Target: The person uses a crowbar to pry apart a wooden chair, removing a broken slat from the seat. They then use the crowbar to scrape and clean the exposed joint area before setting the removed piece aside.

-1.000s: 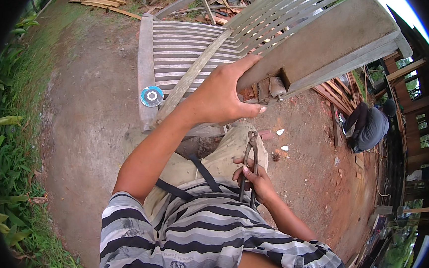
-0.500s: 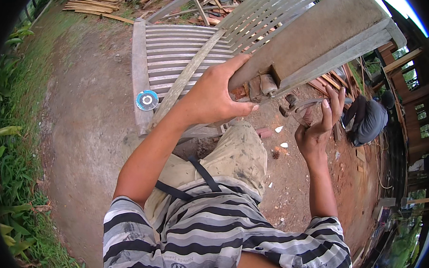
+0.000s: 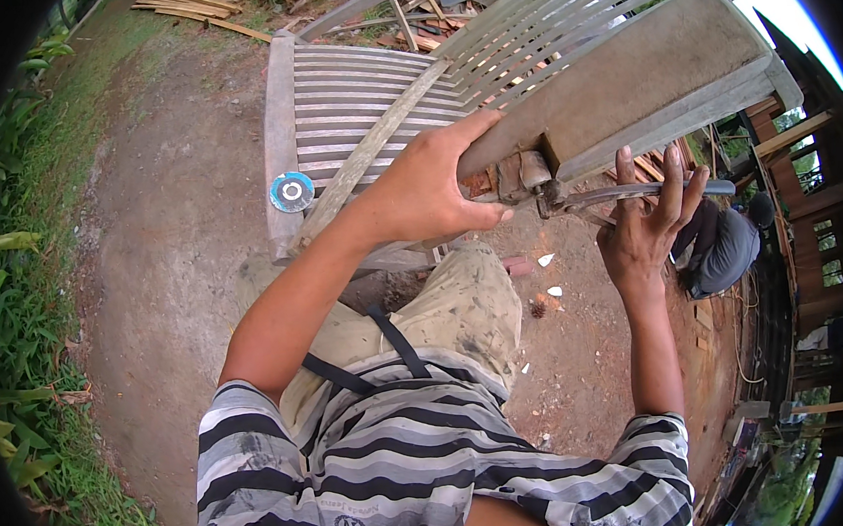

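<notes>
My left hand (image 3: 423,187) is wrapped round the near end of a thick, weathered wooden board (image 3: 638,77), thumb below and fingers over the far side. A notch at that end shows reddish bare wood and a small light-brown block (image 3: 523,173). My right hand (image 3: 647,237) holds a pair of metal pincers (image 3: 617,194) by the handles, its fingers partly between them. The pincer jaws are up against the notched end, beside the block. Whether they bite on anything there is too small to tell.
A grey slatted wooden bench (image 3: 361,101) stands in front of me, a blue-rimmed disc (image 3: 291,191) on its left edge. A loose strip of wood (image 3: 374,149) slants across the slats. Cut timber (image 3: 193,7) lies behind. Another person (image 3: 723,242) crouches at right.
My right hand has risen and moved slightly right, and the pincers have swung up so their jaws now meet the notched end. My left hand keeps its grip on the board.
</notes>
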`<state>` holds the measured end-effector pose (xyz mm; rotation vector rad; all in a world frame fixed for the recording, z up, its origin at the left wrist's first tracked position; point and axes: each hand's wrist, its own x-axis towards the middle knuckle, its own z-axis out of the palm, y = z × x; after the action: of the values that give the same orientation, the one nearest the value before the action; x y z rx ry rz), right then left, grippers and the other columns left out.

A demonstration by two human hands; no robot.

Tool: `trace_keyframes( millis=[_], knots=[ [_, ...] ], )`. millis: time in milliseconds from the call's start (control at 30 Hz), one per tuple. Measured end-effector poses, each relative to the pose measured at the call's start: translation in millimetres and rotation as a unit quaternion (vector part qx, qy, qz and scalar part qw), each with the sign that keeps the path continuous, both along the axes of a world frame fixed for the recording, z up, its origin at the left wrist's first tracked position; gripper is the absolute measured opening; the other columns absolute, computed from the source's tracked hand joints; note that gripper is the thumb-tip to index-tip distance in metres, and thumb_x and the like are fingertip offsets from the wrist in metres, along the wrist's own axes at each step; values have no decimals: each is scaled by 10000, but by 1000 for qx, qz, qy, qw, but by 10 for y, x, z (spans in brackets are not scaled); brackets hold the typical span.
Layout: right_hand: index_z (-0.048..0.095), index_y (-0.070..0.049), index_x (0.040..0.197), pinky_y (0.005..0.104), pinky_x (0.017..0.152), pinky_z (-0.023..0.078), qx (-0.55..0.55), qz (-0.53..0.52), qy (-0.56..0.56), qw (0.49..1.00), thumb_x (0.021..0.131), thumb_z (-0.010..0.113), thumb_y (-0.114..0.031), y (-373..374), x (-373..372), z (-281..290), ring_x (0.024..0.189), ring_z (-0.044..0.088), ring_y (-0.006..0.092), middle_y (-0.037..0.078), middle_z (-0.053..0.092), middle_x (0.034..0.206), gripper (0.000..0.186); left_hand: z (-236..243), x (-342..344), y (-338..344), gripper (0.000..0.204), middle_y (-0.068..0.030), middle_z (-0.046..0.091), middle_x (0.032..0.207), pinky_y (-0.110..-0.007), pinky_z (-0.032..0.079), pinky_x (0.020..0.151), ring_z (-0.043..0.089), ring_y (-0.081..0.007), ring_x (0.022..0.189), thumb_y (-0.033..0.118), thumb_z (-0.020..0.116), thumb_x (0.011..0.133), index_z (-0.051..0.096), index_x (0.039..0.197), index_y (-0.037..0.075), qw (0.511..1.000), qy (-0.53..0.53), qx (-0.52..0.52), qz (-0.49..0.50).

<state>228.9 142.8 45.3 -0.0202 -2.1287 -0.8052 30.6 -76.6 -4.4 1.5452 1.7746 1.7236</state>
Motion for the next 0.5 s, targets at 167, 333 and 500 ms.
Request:
trace_keyframes(
  millis=[167, 333, 500],
  knots=[
    [596, -256, 1464, 555, 1232, 310, 27, -8, -17, 999, 687, 782, 92, 9, 19, 69, 1519, 206, 476, 126, 333, 1559, 871, 41, 17, -18, 939, -209, 624, 1307, -354, 479, 1042, 616, -259, 1186, 245, 875, 702, 459, 1486, -61, 1000, 1, -6, 5],
    [640, -253, 1411, 512, 1220, 343, 42, -3, -12, 999, 723, 775, 78, 16, 24, 113, 1501, 265, 441, 104, 390, 1512, 775, 36, 10, -4, 965, -223, 618, 1322, -367, 463, 1071, 610, -278, 1215, 251, 880, 702, 440, 1497, -74, 1000, 7, -3, 0],
    [682, -247, 1339, 505, 1194, 386, 53, 9, 7, 999, 767, 757, 53, -3, 18, 107, 1472, 326, 439, 105, 427, 1486, 651, 35, 11, -14, 967, -224, 615, 1328, -367, 455, 1083, 607, -280, 1224, 251, 883, 703, 439, 1496, -79, 1000, 3, -2, 0]
  ],
)
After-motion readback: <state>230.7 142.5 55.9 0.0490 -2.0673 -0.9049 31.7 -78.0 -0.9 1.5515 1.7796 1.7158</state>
